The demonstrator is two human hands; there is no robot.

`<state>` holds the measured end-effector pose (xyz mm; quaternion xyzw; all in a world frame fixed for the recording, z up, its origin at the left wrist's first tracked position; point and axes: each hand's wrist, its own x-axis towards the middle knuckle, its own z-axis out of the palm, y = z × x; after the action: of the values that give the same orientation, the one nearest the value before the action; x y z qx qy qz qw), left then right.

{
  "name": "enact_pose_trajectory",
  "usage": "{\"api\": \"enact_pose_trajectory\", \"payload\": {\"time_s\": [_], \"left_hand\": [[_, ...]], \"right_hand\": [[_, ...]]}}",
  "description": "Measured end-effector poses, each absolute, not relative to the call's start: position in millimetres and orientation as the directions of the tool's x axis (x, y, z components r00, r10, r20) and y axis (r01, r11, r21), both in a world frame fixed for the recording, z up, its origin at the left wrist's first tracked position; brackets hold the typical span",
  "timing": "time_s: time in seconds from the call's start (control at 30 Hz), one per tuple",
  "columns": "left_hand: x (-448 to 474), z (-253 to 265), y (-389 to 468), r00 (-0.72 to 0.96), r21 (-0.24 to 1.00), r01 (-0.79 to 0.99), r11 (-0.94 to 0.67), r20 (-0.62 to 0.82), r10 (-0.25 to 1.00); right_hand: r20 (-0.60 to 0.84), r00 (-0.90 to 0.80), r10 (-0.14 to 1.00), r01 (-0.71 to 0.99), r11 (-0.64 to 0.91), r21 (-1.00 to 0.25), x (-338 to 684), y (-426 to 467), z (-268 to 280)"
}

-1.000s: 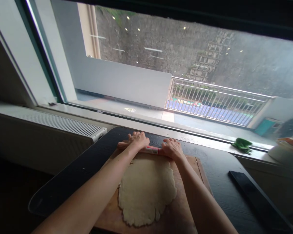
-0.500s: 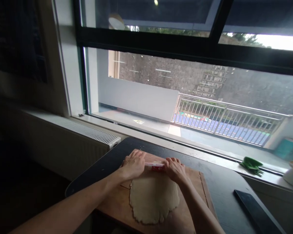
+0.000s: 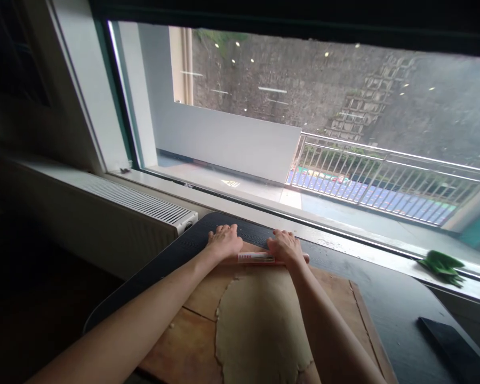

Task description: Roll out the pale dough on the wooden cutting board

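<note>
A rolling pin (image 3: pixel 256 257) with a printed label lies across the far edge of a flattened sheet of dough (image 3: pixel 260 314). My left hand (image 3: pixel 225 241) is on the pin's left part, its fingers curled forward over it. On the right part, my right hand (image 3: pixel 286 245) bears down in the same way, and the pin's end sticks out beyond it. Pale dough with a ragged rim spreads toward me over a wooden board (image 3: pixel 184 336). My forearms hide parts of the board and the dough's right side.
A dark table (image 3: pixel 372 298) carries the board and stands against the window sill (image 3: pixel 320 234). A black phone-like slab (image 3: pixel 452 341) lies at the right. Green leaves (image 3: pixel 442 266) rest on the sill. To the left is a white radiator (image 3: pixel 144 205).
The rolling pin has moved away from me under both hands, to the far end of the dough. Its printed label has turned. The camera view has tilted down and come closer.
</note>
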<state>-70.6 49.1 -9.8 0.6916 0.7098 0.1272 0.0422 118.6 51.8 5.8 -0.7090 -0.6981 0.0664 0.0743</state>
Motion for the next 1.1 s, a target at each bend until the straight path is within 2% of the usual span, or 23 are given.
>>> {"api": "enact_pose_trajectory", "payload": {"time_s": [0.37, 0.57, 0.73, 0.83, 0.97, 1.1], "left_hand": [[-66, -6, 32, -0.044, 0.234, 0.972, 0.007, 0.157, 0.987], [-63, 0, -2, 0.036, 0.216, 0.975, -0.062, 0.121, 0.992], [-60, 3, -18, 0.031, 0.214, 0.975, -0.067, 0.171, 0.985], [-57, 5, -12, -0.001, 0.200, 0.979, -0.036, 0.182, 0.983], [-57, 4, 11, -0.044, 0.183, 0.983, -0.011, 0.294, 0.955], [-60, 3, 43, -0.054, 0.186, 0.983, 0.007, 0.248, 0.967]], "right_hand": [[-0.028, 0.049, 0.998, 0.983, -0.053, -0.176, 121, 34, 9], [0.024, 0.045, 0.999, 0.986, -0.040, -0.164, 124, -7, 13], [0.044, 0.027, 0.999, 0.986, -0.019, -0.168, 124, -22, 17], [0.035, 0.039, 0.999, 0.984, -0.032, -0.177, 124, -16, 16], [0.018, 0.047, 0.999, 0.980, -0.043, -0.194, 124, 8, 13], [0.005, 0.041, 0.999, 0.978, -0.039, -0.204, 124, 37, 8]]}}
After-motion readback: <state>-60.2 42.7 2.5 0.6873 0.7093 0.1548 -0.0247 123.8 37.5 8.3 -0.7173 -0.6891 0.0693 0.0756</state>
